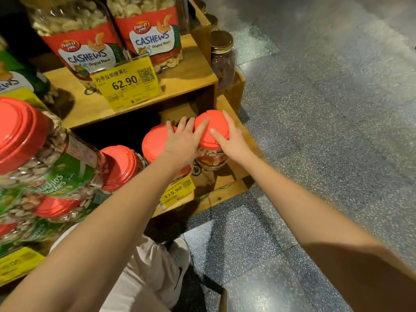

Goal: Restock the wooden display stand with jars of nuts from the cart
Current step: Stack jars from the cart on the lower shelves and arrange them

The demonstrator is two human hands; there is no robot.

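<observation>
A jar of mixed nuts (211, 162) with a red lid (213, 122) stands at the right end of the lower shelf of the wooden display stand (227, 176). My right hand (229, 140) grips the lid from the right, thumb on top and fingers round the far rim. My left hand (183, 141) holds it from the left, its index finger on the lid and its thumb against the jar's side. The other left fingers spread over the neighbouring red-lidded jar (155, 140). A third jar (120, 165) stands further left. No cart is in view.
Two cashew jars (148, 32) and a yellow price tag (126, 83) occupy the upper shelf. Pistachio jars (33, 154) crowd the left. Gold-lidded jars (222, 57) stand by the stand's right side. A second price tag (177, 191) hangs on the lower edge. Grey speckled floor lies to the right.
</observation>
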